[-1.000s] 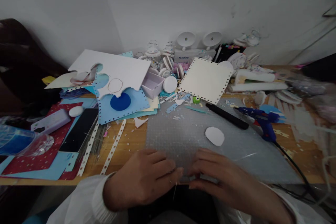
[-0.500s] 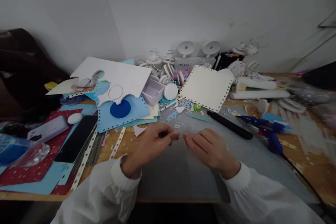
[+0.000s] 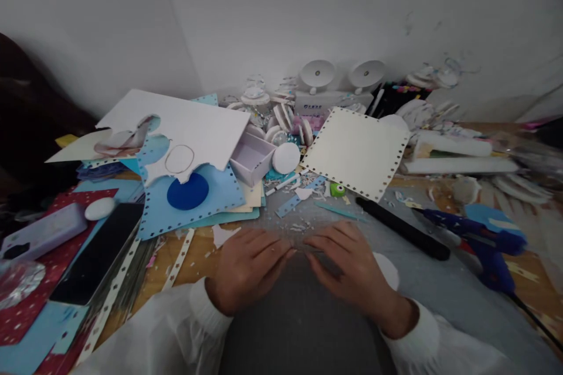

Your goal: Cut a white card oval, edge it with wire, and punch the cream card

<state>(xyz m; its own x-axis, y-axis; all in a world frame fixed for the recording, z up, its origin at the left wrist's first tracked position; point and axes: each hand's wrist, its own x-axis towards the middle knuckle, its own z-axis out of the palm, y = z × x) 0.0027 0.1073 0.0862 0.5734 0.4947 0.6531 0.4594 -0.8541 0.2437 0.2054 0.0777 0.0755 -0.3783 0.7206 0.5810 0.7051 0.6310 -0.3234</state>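
Observation:
My left hand [image 3: 255, 263] is over the grey mat [image 3: 303, 328] near the front, its fingers pressed together and pointing right. Facing it across a narrow gap is my right hand [image 3: 347, 266], thumb and fingertips bent toward the left one. Something thin may run between the fingertips, too small to make out. A white round piece [image 3: 387, 270] lies partly hidden behind my right hand. Small white paper scraps [image 3: 301, 226] lie just beyond the fingertips.
At the left are a blue dotted sheet [image 3: 153, 211], a white board [image 3: 197, 129] and a phone [image 3: 99, 255]. A lilac box [image 3: 253, 161] stands behind. To the right lie a cream sheet [image 3: 356, 149], a black tool [image 3: 402, 228] and a blue glue gun [image 3: 488, 243].
The view has shifted, so the desk items appear spread outward. My hands have turned more palm-down, and the white round piece now shows beside my right hand.

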